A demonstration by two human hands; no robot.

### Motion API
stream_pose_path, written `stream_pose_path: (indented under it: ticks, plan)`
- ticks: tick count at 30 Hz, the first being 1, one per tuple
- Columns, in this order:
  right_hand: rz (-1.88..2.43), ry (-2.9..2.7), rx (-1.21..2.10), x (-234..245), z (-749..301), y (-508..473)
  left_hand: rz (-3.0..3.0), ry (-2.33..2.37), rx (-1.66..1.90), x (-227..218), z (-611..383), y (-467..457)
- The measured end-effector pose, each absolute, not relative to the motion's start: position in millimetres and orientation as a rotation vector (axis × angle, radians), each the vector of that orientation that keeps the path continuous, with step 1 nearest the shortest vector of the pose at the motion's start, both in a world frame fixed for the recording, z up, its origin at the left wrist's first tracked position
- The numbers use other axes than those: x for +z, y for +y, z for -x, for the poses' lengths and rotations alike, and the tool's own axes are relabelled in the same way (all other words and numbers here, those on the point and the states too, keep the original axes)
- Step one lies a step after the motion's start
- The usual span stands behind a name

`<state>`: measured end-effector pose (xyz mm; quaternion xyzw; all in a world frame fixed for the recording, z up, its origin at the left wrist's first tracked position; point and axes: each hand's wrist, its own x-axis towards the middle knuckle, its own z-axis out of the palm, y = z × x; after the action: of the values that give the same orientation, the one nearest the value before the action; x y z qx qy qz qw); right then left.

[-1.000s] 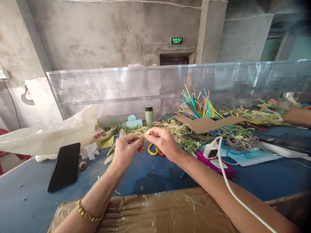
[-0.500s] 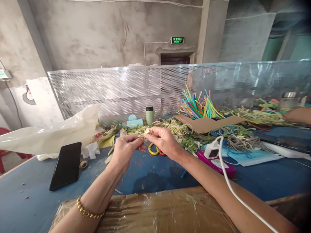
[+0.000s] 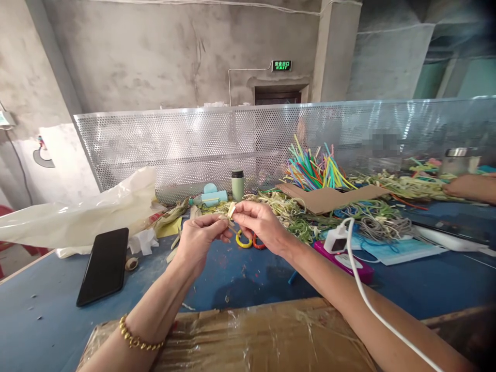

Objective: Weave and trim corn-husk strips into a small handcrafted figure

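Above the blue table [image 3: 217,279], both my hands meet in front of me with fingertips pinched. My right hand [image 3: 258,225] is closed on a small pale cream strip [image 3: 231,209] that sticks up from its fingertips. My left hand [image 3: 201,240] pinches close beside it, seemingly on the strip's lower end; the fingers hide most of it. Just behind and below the hands lie a yellow ring [image 3: 243,241] and a red ring [image 3: 258,243], which may be scissor handles. A heap of pale green and cream strips [image 3: 289,206] spreads behind my right hand.
A black phone [image 3: 104,266] lies at left near a plastic sheet [image 3: 96,217]. Behind stand a green bottle [image 3: 237,186] and colourful pipe cleaners [image 3: 315,168]. A white cable [image 3: 356,274] crosses my right forearm from a magenta box [image 3: 360,266]. A co-worker's hand [image 3: 470,187] is at far right.
The cream strip tilts a little more upright and shows more at my right fingertips. Both hands stay nearly in place. The view has shifted slightly.
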<state>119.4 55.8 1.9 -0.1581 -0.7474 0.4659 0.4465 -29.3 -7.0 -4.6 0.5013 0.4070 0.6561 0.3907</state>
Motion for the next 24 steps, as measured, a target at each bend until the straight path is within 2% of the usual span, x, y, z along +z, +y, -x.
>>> stream_pose_path:
  ticks: [7,12,24]
  plan:
    - [0.442,-1.833,1.153,-0.6,-117.4,57.4,-1.333,1.045,1.640,-4.6,28.4,-8.3]
    - [0.423,-1.919,0.990,-0.2,-119.4,61.9,-1.340,1.082,1.655,-6.1,27.5,-7.3]
    - [0.399,-2.170,-0.089,-6.2,-120.1,64.6,-1.281,1.184,1.794,-9.4,29.0,-4.0]
